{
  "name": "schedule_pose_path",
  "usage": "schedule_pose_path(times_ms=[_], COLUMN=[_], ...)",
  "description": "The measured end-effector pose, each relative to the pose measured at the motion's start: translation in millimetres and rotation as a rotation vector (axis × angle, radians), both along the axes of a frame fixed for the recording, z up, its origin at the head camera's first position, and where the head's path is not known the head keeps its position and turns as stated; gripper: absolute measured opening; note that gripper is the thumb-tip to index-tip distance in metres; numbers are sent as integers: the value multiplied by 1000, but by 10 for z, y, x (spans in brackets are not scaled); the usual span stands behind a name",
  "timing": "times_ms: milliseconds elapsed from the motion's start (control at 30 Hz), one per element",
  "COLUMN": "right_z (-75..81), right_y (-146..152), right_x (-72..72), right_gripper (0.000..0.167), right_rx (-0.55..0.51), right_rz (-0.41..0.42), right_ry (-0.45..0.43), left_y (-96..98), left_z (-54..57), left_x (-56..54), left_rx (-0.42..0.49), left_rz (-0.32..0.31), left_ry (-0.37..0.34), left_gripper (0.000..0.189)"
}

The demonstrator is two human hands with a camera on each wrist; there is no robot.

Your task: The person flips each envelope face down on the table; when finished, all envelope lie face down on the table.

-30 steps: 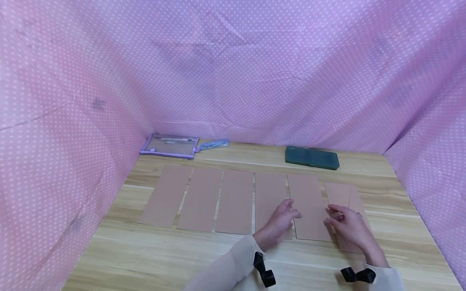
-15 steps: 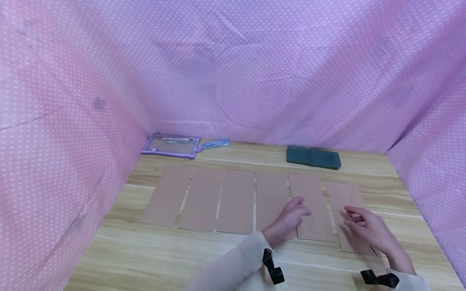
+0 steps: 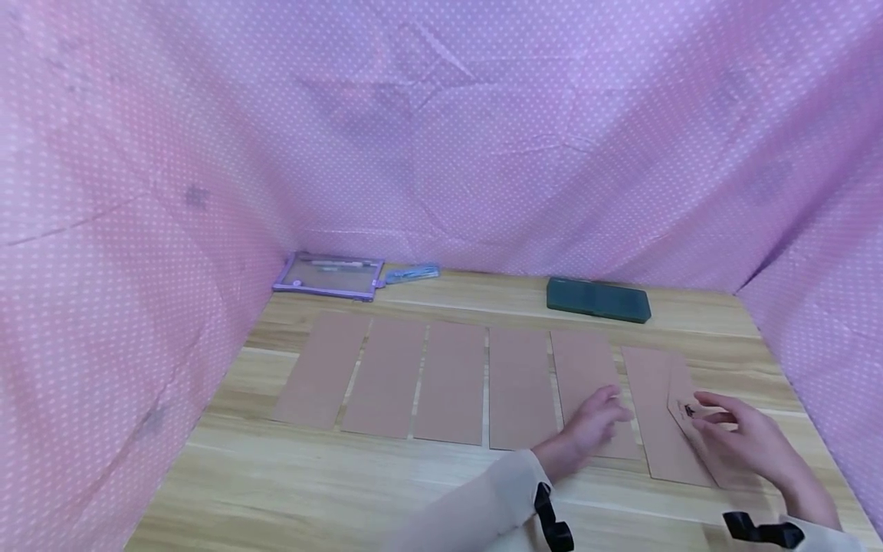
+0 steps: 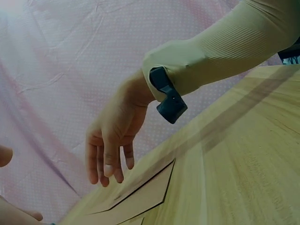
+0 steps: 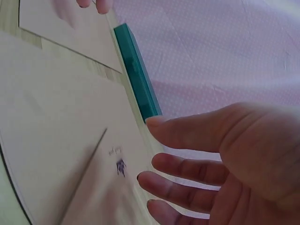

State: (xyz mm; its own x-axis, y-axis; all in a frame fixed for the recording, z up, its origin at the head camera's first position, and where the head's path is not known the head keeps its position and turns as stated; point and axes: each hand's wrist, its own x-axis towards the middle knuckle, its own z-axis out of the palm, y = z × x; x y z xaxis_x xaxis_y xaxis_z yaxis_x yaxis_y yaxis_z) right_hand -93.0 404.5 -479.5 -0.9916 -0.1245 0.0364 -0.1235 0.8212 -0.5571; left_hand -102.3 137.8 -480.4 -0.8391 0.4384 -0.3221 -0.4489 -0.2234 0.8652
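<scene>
My left hand (image 3: 582,433) hovers over the fifth brown paper sheet (image 3: 582,368), its fingers loosely bent and holding nothing; in the left wrist view the hand (image 4: 115,136) hangs with fingers down. My right hand (image 3: 759,445) is over the right end of the row, thumb and fingers apart in the right wrist view. Under it lies a brown paper piece (image 5: 101,187) with small dark lettering and a little drawing, its slanted edge overlapping the rightmost sheet (image 3: 655,414). I cannot tell whether the right fingertips touch that piece.
Several similar sheets (image 3: 451,383) lie side by side to the left on the wooden table (image 3: 310,491). Along the back are a purple zip pouch (image 3: 327,277), a small blue clear case (image 3: 412,274) and a dark green box (image 3: 598,300). Pink dotted cloth (image 3: 441,153) surrounds the table.
Both hands have moved right, the left from the fourth sheet to over the fifth. The right hand has moved outward, and the printed piece's slanted edge and dark drawing now show.
</scene>
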Motion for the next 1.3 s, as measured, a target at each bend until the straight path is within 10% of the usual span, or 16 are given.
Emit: schedule_pose_path(times_ms=[1067,1300], right_z=[-487,-529], right_y=[326,311], right_x=[-49,51], right_gripper=[72,68], right_rx=[-121,-15], right_rz=[297,197], right_ry=[222,179], left_y=[274,282], left_z=[-172,-192], left_x=[-7,-27], left_rx=[116,121], left_rz=[-43,-49], left_ry=[-77,-89], left_gripper=[60,59])
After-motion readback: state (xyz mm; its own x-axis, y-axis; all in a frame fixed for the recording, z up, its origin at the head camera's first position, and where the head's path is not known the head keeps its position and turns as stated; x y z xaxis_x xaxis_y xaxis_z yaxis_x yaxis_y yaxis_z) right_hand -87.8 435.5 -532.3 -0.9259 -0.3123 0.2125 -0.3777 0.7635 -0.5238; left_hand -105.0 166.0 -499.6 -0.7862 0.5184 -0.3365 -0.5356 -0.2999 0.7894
